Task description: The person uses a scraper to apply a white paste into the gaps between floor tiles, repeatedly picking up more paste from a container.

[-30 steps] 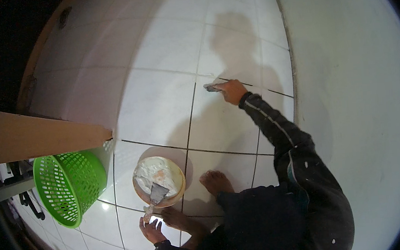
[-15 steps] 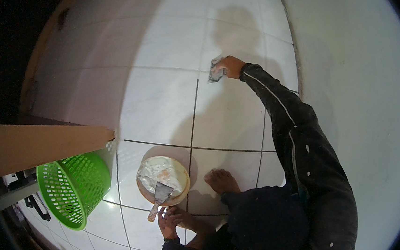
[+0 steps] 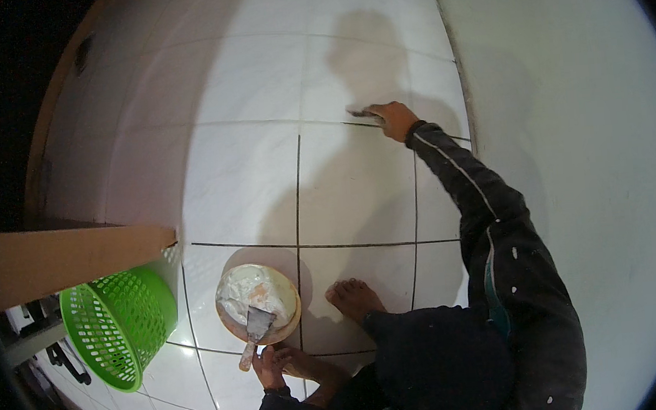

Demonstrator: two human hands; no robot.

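Black floor joint (image 3: 355,124) showed again, apparently unfilled, after my right grip (image 3: 398,121), clenched on the spreader (image 3: 359,114), turned it edge-on; my left grip's (image 3: 268,368) state was indeterminate.

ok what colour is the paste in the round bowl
The paste is mostly white, with a small peach-toned patch; the head view shows it best.

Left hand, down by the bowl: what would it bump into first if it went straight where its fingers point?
The left hand would probably meet the near rim of the bowl first, though the depth there is unclear.
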